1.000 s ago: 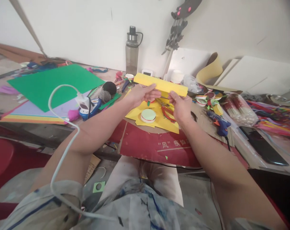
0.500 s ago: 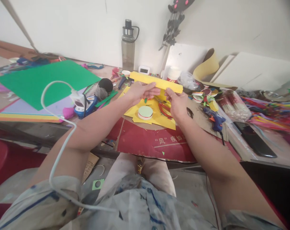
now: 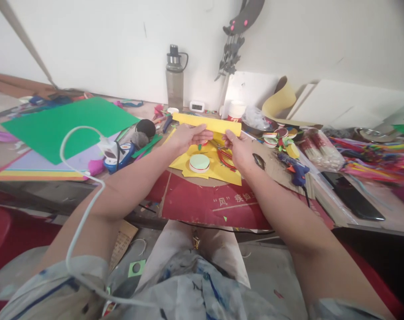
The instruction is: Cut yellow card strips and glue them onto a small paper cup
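Raised over the table is a long strip of yellow paper (image 3: 207, 123), folded or curled along its length. My left hand (image 3: 190, 137) pinches its lower edge between thumb and fingers, left of the middle. Close to the strip's right end, my right hand (image 3: 238, 147) has it between thumb and curled fingers. Beneath both hands lie yellow sheets (image 3: 180, 162) on a red printed board (image 3: 191, 200). A round box with a pale green top (image 3: 199, 163) rests on the sheets. Beside my right hand are red-handled scissors (image 3: 224, 158), partly hidden.
A water bottle (image 3: 175, 82) stands against the wall near a small digital clock (image 3: 197, 106). Green paper (image 3: 71, 126) covers the left side. On the right are a blue glue gun (image 3: 300, 173), a phone (image 3: 352, 195) and colourful pipe cleaners (image 3: 382, 153). A white cable (image 3: 85, 218) crosses my left arm.
The view has tilted up slightly, so the scene sits lower in the picture. Both hands still hold the yellow strip, which has shifted a little left and looks less slanted.
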Tool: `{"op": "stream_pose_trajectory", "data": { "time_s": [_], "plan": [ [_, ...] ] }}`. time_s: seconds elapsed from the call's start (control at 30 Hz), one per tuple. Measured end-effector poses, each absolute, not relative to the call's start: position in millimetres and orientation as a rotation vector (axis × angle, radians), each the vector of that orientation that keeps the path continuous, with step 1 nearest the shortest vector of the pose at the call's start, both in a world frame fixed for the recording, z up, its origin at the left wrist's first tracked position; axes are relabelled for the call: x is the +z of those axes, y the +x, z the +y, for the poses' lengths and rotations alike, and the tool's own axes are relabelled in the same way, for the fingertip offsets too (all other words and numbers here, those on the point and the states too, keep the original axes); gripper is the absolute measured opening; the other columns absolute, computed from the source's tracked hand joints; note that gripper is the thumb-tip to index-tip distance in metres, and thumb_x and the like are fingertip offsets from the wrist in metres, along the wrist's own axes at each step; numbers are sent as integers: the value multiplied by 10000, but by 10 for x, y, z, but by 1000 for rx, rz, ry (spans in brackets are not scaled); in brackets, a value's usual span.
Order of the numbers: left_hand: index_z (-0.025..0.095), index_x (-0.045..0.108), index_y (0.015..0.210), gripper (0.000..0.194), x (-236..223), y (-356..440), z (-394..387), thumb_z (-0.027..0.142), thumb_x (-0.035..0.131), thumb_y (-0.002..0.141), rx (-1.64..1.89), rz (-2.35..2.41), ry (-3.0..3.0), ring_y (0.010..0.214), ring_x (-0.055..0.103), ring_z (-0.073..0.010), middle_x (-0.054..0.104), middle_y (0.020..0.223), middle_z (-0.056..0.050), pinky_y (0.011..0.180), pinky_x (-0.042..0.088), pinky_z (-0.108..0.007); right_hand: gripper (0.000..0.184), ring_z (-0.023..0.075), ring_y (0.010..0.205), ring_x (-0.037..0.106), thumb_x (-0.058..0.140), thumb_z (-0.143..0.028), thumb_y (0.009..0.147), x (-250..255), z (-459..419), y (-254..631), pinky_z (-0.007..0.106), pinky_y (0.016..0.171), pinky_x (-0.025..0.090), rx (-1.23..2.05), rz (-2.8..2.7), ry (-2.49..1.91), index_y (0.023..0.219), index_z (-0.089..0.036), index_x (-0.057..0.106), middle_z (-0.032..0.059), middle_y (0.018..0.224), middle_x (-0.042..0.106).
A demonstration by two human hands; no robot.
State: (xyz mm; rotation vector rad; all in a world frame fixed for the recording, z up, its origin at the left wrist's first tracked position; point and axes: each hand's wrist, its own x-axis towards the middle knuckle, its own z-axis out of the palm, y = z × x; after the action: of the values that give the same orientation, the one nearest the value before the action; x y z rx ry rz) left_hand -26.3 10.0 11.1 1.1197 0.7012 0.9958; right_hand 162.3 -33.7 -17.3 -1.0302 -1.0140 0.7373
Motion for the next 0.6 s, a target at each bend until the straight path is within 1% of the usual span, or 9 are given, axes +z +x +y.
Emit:
{"op": "stream_pose_trajectory", "data": {
  "time_s": [0.2,0.3,0.43,0.53,0.6],
  "plan": [
    [97,747,855,190,130,-291,129,273,754,928,1015,695,1119,799,797,-192,820,910,-164,771,594,-278,394,97,572,508,905,-524,653,-176,-351,1639,266,562,449,787,-1020,-983,758,-222,674,-48,675,658],
    [92,752,844,209,118,-298,148,284,756,927,1037,694,1112,822,801,-196,819,926,-176,774,593,-271,407,100,573,510,891,-538,657,-181,-339,1645,268,570,421,790,-1039,-997,728,-217,652,-39,666,648],
    [95,771,875,226,80,-272,130,319,790,898,1035,684,1107,870,805,-203,820,938,-178,788,598,-262,438,94,550,477,903,-555,594,-159,-345,1610,274,565,397,780,-1030,-1014,697,-205,661,-34,645,649],
    [86,780,883,191,64,-251,112,275,806,880,1021,669,1110,849,805,-205,820,932,-180,799,610,-271,422,95,557,473,904,-539,590,-126,-376,1573,272,563,398,781,-1048,-1006,719,-198,692,-31,656,667],
    [75,776,867,169,71,-252,107,239,775,904,1031,675,1099,811,801,-194,817,916,-185,791,611,-265,415,98,566,485,895,-546,611,-107,-394,1564,271,568,406,781,-1067,-1010,708,-197,692,-23,661,676]
  ]
}}
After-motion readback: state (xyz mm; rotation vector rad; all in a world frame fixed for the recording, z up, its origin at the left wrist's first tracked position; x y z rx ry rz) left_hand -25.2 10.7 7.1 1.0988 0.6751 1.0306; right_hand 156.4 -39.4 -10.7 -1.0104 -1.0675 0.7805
